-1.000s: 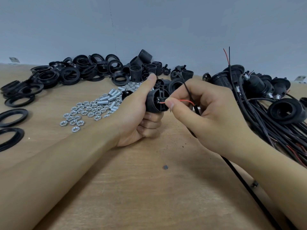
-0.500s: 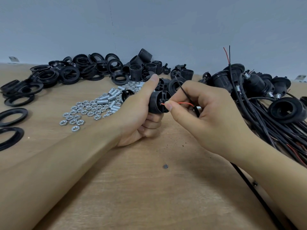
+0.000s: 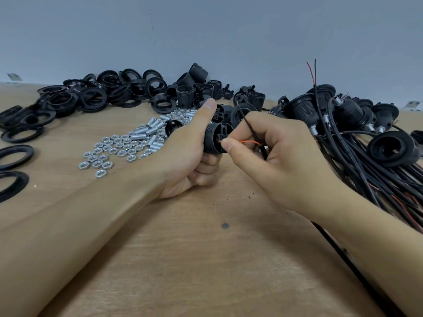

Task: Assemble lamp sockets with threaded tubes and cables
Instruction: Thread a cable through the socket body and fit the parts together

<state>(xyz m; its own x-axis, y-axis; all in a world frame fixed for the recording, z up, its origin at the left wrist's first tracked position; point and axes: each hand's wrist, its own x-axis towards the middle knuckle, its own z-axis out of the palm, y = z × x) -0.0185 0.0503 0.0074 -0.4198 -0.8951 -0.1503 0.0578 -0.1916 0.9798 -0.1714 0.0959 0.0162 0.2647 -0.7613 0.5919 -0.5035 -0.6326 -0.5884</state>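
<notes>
While both forearms rested low over the bare brown wooden tabletop (image 3: 206, 271), the scene ran as follows, near to far.

Left hand: the left hand (image 3: 183, 161) was curled round the ribbed black plastic lamp socket body (image 3: 215, 139), thumb straight up along its far side, fingers wrapped under it.

Right hand: the right hand (image 3: 274, 161) pinched the thin red wire (image 3: 247, 142) between thumb and forefinger; the thin black wire (image 3: 249, 126) rose out of the same fist.

Key relation: the socket lay on its side, long axis roughly left to right, its open terminal end facing the right hand. The red wire's tip was touching that end, just left of the pinching fingertips. The right hand was the working one; the left only steadied. Judged step: seating the red wire in a terminal.

Change: against half a second before, the right fingertips had closed in on the socket face, and less red wire showed between them.

Cable: a black sheathed cable (image 3: 348, 268) trailed back under the right forearm.

Further off: loose silver hex nuts and threaded tubes (image 3: 128, 145); a heap of black plastic rings (image 3: 91, 97); finished sockets with cables (image 3: 357, 124) at right.
</notes>
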